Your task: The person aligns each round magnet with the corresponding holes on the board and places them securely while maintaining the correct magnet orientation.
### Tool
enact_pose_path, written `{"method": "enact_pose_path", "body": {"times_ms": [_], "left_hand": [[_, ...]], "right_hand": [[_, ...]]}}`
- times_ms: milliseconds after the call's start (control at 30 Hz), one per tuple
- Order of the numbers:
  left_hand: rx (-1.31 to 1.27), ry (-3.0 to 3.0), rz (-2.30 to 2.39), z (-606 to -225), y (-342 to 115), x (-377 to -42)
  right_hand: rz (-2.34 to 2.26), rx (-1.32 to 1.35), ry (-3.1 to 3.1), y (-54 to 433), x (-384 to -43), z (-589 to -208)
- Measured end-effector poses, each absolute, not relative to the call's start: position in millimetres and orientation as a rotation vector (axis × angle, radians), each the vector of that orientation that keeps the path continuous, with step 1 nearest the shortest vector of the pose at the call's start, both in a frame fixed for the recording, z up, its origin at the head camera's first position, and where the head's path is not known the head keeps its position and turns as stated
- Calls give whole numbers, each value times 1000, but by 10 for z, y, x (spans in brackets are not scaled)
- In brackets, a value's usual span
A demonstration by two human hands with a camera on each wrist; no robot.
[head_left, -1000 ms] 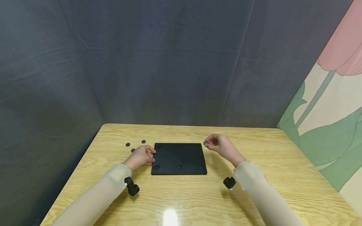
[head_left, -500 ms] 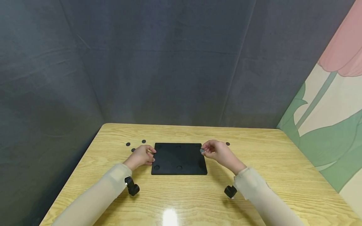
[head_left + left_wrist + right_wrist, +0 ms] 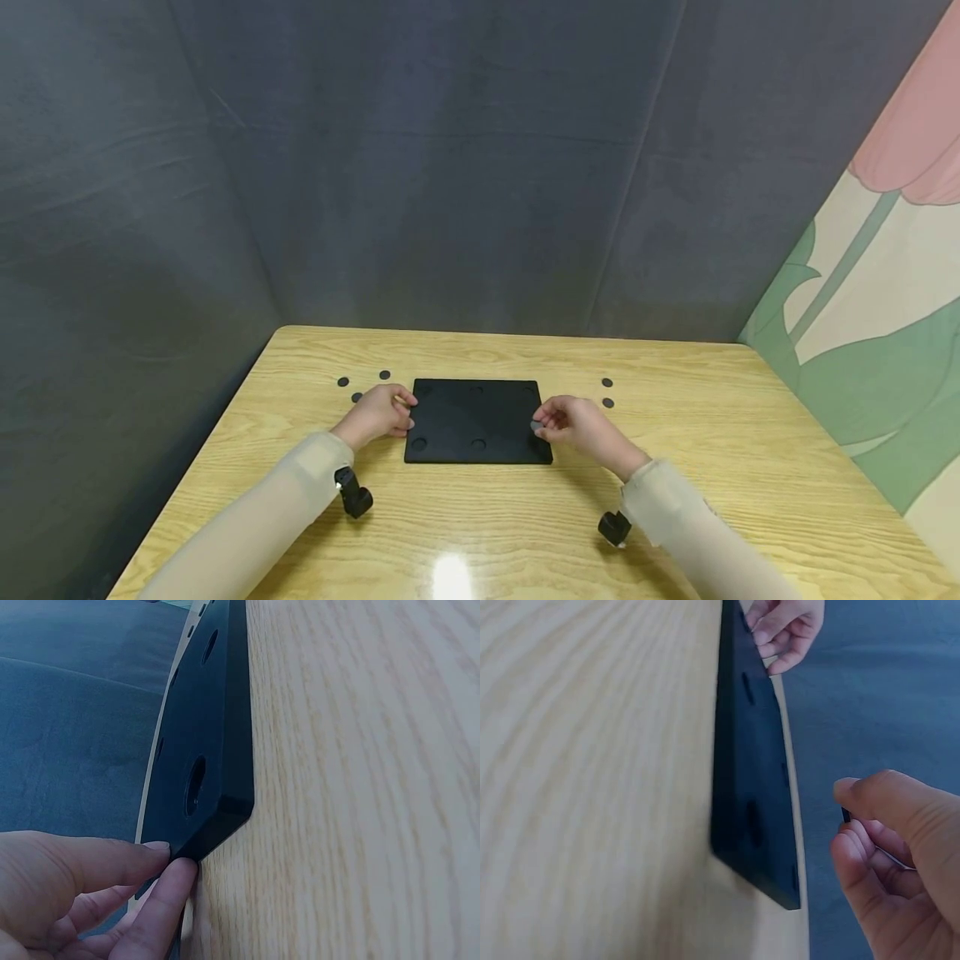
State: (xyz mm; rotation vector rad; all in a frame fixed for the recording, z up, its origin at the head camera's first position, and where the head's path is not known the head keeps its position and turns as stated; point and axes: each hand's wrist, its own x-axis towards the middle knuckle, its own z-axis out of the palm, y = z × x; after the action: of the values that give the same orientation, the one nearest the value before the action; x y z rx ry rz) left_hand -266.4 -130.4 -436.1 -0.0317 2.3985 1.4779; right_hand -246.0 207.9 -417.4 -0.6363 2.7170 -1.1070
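Note:
A black rectangular board [image 3: 476,421] with shallow round recesses lies on the table. At its left edge, my left hand [image 3: 377,411] grips the rim between thumb and bent finger; the left wrist view shows the fingertips [image 3: 174,881] against the board's side near a corner. My right hand [image 3: 573,423] pinches a small dark disc [image 3: 537,425] between thumb and fingers, above the board's right edge. Seen edge-on in the right wrist view, that disc [image 3: 846,815] is held clear of the board. Whether any recess is filled is too dark to tell.
Several loose dark discs lie around: one [image 3: 342,382] and another [image 3: 385,375] to the left, a third [image 3: 357,397] close to my left hand, and two [image 3: 607,382] right of the board. A dark curtain [image 3: 465,167] stands behind the wooden table [image 3: 480,517].
My right hand has moved toward me along the board's right side with the disc pinched, uncovering two discs on the table behind it. My left hand stays at the board's left edge.

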Motion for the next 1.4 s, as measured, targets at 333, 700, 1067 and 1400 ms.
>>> {"method": "enact_pose_path", "body": {"times_ms": [333,700,1067,1400], "left_hand": [[-37,2410,1464,-4357,-1303,-2667],[-35,2406,1467,-4354,-1309,-2663],[-28,2389,1487,-4381,-1307,-2675],[-23,2395,1491,-4372,-1305,-2666]], "right_hand": [[-1048,-670,2699,2115,-2441,-4350],[-1025,-687,2711,2133,-2452,-4434],[-1040,-694,2690,2146,-2446,-4470],[-1052,-680,2665,2138,-2458,-4472]]}}
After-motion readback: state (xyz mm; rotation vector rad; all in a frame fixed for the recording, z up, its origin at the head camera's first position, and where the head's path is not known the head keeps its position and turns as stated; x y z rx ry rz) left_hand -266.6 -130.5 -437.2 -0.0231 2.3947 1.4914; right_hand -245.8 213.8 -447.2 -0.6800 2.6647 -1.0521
